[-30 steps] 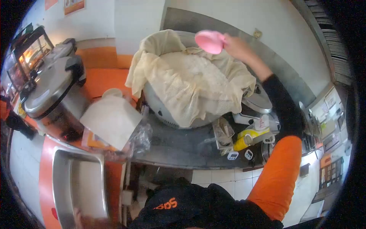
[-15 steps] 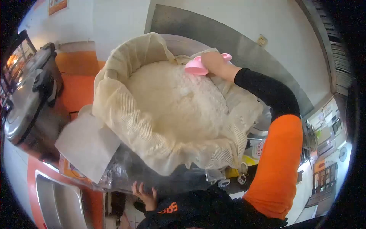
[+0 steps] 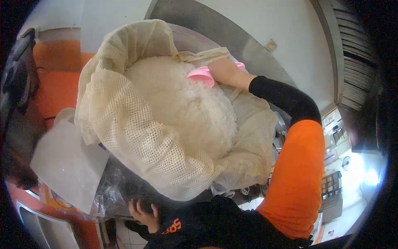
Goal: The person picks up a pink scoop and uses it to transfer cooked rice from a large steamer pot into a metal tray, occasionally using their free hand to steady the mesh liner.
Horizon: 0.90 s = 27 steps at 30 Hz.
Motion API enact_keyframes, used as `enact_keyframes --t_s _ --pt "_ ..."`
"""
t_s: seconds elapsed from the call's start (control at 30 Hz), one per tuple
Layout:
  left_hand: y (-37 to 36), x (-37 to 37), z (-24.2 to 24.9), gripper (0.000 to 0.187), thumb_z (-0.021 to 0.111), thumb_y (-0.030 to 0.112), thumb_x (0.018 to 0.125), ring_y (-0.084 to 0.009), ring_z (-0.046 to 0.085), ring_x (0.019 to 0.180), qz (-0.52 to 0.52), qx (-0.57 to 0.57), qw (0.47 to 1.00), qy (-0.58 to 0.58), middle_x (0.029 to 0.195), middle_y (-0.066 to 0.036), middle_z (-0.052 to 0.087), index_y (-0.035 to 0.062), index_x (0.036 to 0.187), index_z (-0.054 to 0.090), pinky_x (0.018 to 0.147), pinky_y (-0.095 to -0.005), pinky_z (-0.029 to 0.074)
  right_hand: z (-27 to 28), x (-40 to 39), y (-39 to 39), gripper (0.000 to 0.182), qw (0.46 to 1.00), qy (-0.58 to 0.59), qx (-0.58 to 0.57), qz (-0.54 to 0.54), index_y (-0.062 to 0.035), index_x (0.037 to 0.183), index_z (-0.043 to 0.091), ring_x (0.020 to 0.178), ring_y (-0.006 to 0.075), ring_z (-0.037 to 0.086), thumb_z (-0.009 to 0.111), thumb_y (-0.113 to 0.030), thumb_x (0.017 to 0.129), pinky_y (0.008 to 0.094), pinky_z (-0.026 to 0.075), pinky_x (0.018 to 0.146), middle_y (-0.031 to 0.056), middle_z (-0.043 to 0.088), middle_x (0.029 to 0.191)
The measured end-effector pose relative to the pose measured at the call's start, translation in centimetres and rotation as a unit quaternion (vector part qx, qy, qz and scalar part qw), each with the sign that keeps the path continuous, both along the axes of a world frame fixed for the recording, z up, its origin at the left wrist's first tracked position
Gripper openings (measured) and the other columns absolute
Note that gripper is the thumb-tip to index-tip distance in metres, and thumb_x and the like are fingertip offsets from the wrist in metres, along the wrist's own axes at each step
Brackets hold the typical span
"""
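Right hand [image 3: 224, 72] nearer; fingers closed round handle of pink scoop [image 3: 200, 76], its long axis roughly crosswise, bowl out leftward of fist. Scoop was at far right part of white grains [image 3: 174, 99], inside mesh cloth [image 3: 124, 120]; contact with grains hard to tell. Left hand [image 3: 145, 215] well apart, by near edge of counter [image 3: 143, 182], fingers spread, slightly curled, apparently holding nothing.

Head view, down onto rice [image 3: 178, 106]
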<state>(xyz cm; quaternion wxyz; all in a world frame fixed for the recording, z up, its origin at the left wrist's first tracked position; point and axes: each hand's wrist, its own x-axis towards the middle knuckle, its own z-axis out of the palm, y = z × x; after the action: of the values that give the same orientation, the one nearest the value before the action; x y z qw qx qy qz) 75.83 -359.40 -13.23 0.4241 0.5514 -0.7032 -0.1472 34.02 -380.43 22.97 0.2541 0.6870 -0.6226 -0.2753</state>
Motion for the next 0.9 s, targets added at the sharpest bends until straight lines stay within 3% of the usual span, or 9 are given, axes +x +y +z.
enact_keyframes --t_s 0.27,0.9 --pt "-0.1 -0.4 0.8 0.044 0.054 0.029 0.081 -0.0371 0.036 0.121 0.014 0.008 1.000 -0.008 0.128 -0.017 0.040 0.0055 0.116 0.045 0.099 -0.0516 0.030 -0.1 3.7 2.6 0.016 0.996 -0.042 -0.005 -0.082 -0.0013 0.070 0.065 0.067 0.0329 0.063 0.060 -0.016 0.067 0.0419 0.049 0.058 0.0196 0.062 0.070" --pt "-0.5 -0.4 1.6 0.041 0.055 0.027 0.082 -0.0367 0.032 0.124 -0.004 0.010 1.000 -0.010 0.130 -0.017 0.038 0.0055 0.116 0.043 0.102 -0.0538 0.026 -1.1 4.2 5.3 0.020 0.991 -0.072 -0.015 -0.110 -0.0029 0.073 0.065 0.069 0.0332 0.063 0.061 -0.021 0.067 0.0421 0.049 0.062 0.0190 0.063 0.074"
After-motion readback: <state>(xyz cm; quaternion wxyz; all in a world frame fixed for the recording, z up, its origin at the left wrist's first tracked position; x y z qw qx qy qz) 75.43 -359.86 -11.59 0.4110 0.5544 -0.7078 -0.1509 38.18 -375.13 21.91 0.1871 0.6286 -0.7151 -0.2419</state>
